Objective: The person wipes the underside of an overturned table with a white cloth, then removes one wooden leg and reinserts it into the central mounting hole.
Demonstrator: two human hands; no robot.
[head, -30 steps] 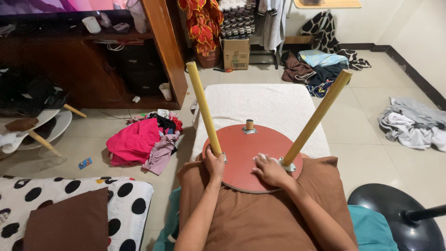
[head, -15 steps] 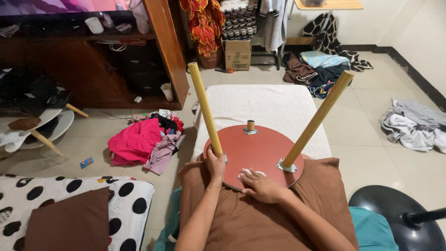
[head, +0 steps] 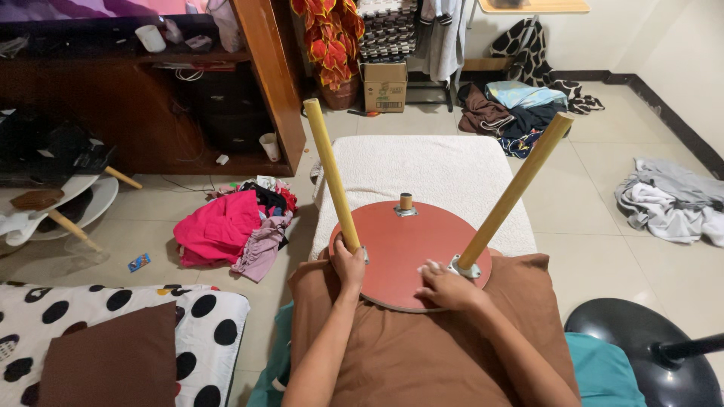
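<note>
Seen from the head camera, a round red stool seat [head: 411,252] lies upside down on a brown pillow [head: 422,354] across the person's lap, its far edge toward a white cushion [head: 430,169] on the floor.

The left hand [head: 348,265] is closed in a full grip around the base of the left wooden leg [head: 330,173], fingers wrapped tight where the leg meets the seat; holding low likely steadies the leg and keeps the seat from sliding on the soft pillow.

The right hand [head: 445,286] rests on the seat's underside just beside the metal mounting plate [head: 461,268] of the right wooden leg [head: 516,188]. Its fingers are curled, with something small and whitish at the fingertips; whether that grip pinches anything I cannot tell.

Both legs splay up and outward from the hands. Beyond the grips, at the seat's far edge, a short stub on a third bracket [head: 406,203] stands with no full leg on it.

Left of the left hand, a pile of pink clothes [head: 226,230] lies on the tiled floor; nearer, a spotted mattress [head: 113,316].
</note>
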